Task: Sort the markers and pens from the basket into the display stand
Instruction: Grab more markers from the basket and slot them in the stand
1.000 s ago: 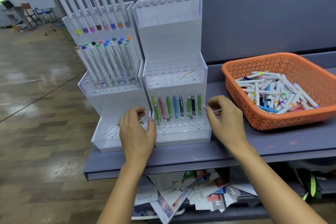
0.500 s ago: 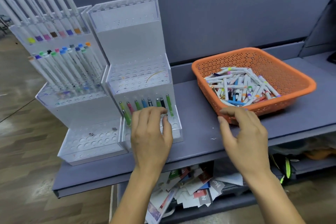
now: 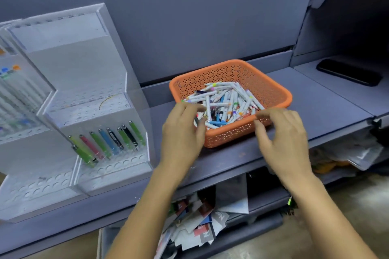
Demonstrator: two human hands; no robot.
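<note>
Left hand (image 3: 183, 132) curls into the orange perforated plastic basket (image 3: 263, 82), grasp indeterminate; right hand (image 3: 282, 139) hangs loose, empty. Risk: tangled white markers and pens (image 3: 227, 101) snag; neighbours may spill out.

Left hand (image 3: 182, 132) and right hand (image 3: 283, 139) forward, palms down
left fingers curled, grip blurred; right loosely curled, empty

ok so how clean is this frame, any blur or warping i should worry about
Head view: motion blur smears the left hand, the right hand and the stand, worst at the left edge; the markers in the basket are sharper but soft; the wide lens tilts uprights outward near the edges; light is even, no hard glare, with the right alcove dark.
</note>
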